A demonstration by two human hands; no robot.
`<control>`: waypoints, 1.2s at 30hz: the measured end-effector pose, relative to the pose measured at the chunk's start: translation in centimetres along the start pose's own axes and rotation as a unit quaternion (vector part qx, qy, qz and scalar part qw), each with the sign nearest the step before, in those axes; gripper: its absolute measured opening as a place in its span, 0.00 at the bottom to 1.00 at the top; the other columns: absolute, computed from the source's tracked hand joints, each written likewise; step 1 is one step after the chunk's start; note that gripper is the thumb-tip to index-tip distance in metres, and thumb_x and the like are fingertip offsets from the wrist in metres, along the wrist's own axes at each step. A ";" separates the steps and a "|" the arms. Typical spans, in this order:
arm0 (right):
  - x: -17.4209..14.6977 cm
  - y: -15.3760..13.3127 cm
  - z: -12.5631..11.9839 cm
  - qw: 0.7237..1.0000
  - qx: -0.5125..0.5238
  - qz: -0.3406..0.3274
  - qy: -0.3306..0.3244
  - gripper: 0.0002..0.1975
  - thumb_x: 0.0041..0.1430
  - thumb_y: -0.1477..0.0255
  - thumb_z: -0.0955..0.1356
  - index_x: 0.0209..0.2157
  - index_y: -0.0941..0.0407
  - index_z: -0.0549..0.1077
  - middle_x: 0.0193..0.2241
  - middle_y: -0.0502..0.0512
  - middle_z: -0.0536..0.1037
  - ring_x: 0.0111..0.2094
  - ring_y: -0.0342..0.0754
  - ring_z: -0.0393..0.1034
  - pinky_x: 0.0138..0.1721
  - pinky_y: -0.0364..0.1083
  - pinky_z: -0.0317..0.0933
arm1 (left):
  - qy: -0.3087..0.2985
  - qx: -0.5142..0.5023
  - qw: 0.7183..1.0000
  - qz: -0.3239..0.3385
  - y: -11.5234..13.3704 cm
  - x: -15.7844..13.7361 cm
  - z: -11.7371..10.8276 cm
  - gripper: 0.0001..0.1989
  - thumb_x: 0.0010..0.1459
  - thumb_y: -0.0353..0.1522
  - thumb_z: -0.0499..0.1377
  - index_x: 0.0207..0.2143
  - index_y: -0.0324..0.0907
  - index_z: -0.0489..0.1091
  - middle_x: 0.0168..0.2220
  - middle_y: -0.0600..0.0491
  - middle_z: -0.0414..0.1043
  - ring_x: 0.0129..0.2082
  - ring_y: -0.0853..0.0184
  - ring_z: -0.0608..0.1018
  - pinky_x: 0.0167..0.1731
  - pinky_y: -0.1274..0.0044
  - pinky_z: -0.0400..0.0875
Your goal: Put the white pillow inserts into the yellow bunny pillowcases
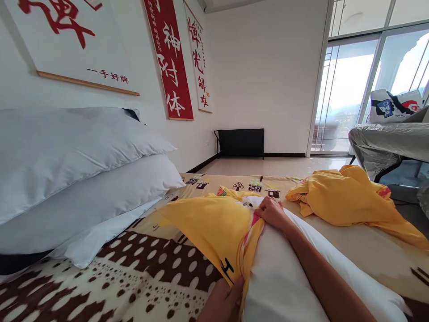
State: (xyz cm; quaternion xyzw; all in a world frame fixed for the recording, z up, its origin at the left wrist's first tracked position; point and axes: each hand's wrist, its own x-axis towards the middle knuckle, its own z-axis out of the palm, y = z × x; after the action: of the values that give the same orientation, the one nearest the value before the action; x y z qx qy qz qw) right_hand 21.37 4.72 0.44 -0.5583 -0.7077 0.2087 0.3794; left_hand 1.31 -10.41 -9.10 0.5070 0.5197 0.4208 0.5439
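A yellow printed pillowcase (204,223) covers the far end of a white pillow (284,268) that lies on the bed. The pillowcase's open edge runs across the pillow, and its left corner sticks out flat and loose. My left hand (223,302) pinches the near side of that edge, close to a black letter print. Farther away, my right hand (271,211) is closed on the opposite side of the edge, beside a white cartoon face, its knuckles upward. The pillow's near half is bare, and its far end is hidden inside the yellow cloth.
White pillows (87,179) are stacked at the left on a brown and cream patterned bedspread (140,273). Another crumpled yellow cloth (342,194) lies on the bed at the right. Beyond the bed are a silver-covered table (389,136) and a black panel (241,142) by the wall.
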 end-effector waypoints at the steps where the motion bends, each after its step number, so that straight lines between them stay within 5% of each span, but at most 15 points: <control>1: -0.2 0.0 0.2 1.000 -0.024 -0.006 0.000 0.09 0.44 0.72 0.68 0.15 0.57 0.69 0.32 0.54 0.73 0.41 0.51 0.62 0.40 0.47 0.50 | -0.003 0.008 1.000 -0.003 0.2 0.2 -0.5 0.22 0.45 0.50 0.62 0.15 0.44 0.62 0.13 0.57 0.58 0.19 0.66 0.66 0.22 0.76 0.61; 5: -1.0 -0.2 1.5 0.995 -0.100 -0.010 -0.016 0.11 0.50 0.72 0.66 0.17 0.57 0.70 0.29 0.58 0.75 0.39 0.53 0.65 0.43 0.52 0.50 | 0.046 -0.063 0.995 -0.056 0.5 0.6 -3.3 0.18 0.43 0.48 0.65 0.18 0.43 0.68 0.19 0.53 0.70 0.27 0.61 0.74 0.27 0.76 0.69; 9: -1.7 -0.7 3.4 0.991 -0.135 -0.015 -0.016 0.11 0.53 0.73 0.64 0.18 0.57 0.69 0.25 0.62 0.74 0.33 0.52 0.66 0.37 0.50 0.52 | 0.037 -0.286 0.951 -0.112 1.0 0.5 -3.9 0.21 0.48 0.46 0.62 0.42 0.45 0.73 0.43 0.48 0.76 0.47 0.55 0.75 0.41 0.70 0.71; 15: -1.9 -1.7 4.1 0.993 -0.108 -0.052 0.004 0.12 0.49 0.76 0.62 0.14 0.56 0.58 0.16 0.50 0.63 0.23 0.43 0.56 0.26 0.44 0.45 | -0.037 -0.401 0.903 -0.148 3.4 0.2 0.7 0.31 0.52 0.41 0.61 0.56 0.38 0.62 0.44 0.45 0.76 0.47 0.56 0.76 0.48 0.69 0.70; 22: -3.0 -7.7 0.4 0.987 -0.061 -0.105 0.106 0.13 0.47 0.73 0.58 0.16 0.55 0.47 0.16 0.45 0.49 0.21 0.40 0.44 0.24 0.43 0.41 | -0.070 -0.447 0.880 -0.145 4.1 -1.4 2.7 0.32 0.52 0.44 0.59 0.57 0.38 0.62 0.43 0.45 0.77 0.49 0.55 0.75 0.50 0.66 0.67; 28: -7.2 -14.4 -4.7 0.954 -0.138 -0.258 0.066 0.13 0.47 0.73 0.59 0.17 0.55 0.46 0.15 0.45 0.48 0.20 0.40 0.38 0.24 0.44 0.37 | -0.253 -0.479 0.837 -0.080 3.3 -1.0 8.2 0.29 0.53 0.47 0.56 0.50 0.35 0.69 0.47 0.43 0.74 0.55 0.52 0.68 0.55 0.65 0.61; 31: -8.6 -15.5 -7.1 0.914 -0.235 -0.329 0.009 0.13 0.49 0.74 0.59 0.18 0.56 0.46 0.14 0.45 0.48 0.19 0.40 0.34 0.25 0.45 0.35 | -0.305 -0.438 0.845 -0.017 4.0 0.2 12.6 0.29 0.50 0.46 0.58 0.51 0.39 0.68 0.52 0.44 0.71 0.57 0.53 0.65 0.56 0.66 0.58; 36: -9.7 -9.6 -8.2 0.893 -0.308 -0.324 -0.054 0.15 0.52 0.73 0.61 0.17 0.55 0.49 0.14 0.46 0.50 0.20 0.40 0.31 0.25 0.46 0.34 | -0.198 -0.222 0.954 -0.023 3.4 0.6 17.1 0.31 0.53 0.49 0.54 0.56 0.44 0.63 0.57 0.43 0.63 0.57 0.54 0.65 0.52 0.67 0.59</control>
State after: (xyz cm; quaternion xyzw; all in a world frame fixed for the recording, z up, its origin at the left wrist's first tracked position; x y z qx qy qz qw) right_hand 22.48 -8.30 9.49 -0.3752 -0.8975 -0.1241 0.1960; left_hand 18.53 -11.32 -6.69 0.4347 0.3064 0.4044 0.7441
